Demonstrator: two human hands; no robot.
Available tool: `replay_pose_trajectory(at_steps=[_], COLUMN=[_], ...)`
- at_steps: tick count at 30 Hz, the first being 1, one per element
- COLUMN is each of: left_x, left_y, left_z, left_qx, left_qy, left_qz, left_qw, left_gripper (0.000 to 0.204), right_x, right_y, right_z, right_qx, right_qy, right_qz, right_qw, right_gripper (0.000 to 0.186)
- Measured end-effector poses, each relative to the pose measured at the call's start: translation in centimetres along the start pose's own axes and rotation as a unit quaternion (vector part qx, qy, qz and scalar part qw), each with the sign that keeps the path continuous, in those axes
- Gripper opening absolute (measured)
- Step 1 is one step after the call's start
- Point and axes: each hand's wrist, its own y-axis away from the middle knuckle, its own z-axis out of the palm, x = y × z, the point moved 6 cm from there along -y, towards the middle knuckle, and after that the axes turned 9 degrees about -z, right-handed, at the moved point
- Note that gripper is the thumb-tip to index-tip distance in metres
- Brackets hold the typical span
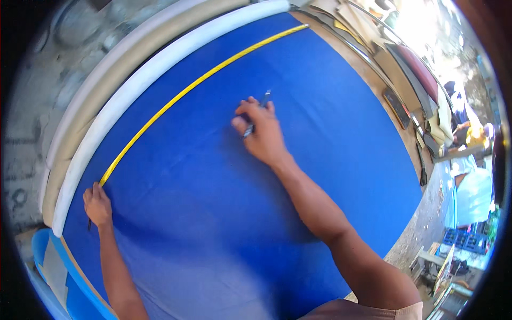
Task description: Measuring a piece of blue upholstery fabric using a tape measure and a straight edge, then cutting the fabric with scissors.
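A wide sheet of blue material (341, 133) lies spread over the table. Across its far left part runs a yellow tape measure (186, 90), stretched from near the far edge down to my left hand. My left hand (97, 205) pinches the tape's near end against the sheet, and a thin dark piece pokes out below it. Above the middle of the sheet is my right hand (260, 128), slightly blurred, with its fingers closed around a slim pen (267, 96). The pen's two ends show on either side of the fingers.
Long white and beige rolls (176, 53) lie along the left edge of the sheet. Folded material pieces (410, 74) and a dark phone-like object (396, 108) sit along the right edge. A blue chair (69, 277) stands at the lower left.
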Motion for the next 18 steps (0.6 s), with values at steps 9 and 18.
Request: replay_pose_trajectory(at_steps=[9,18], left_x=[-0.1,-0.1], left_y=[0.6,0.4], left_z=[-0.2,-1.0], left_qx=[-0.007,-0.027], left_qy=[-0.009,0.019], left_qz=[-0.061,-0.072], left_qw=[0.998,0.997], left_gripper=[0.024,0.025], right_x=[-5.7,-12.0], right_y=[-2.4,-9.8], right_z=[4.7,17.2], right_qx=[-0.037,-0.162], right_qy=[-0.464,-0.358], right_qz=[0.101,0.069], right_qw=[0.879,0.917], right_gripper=[0.029,0.010])
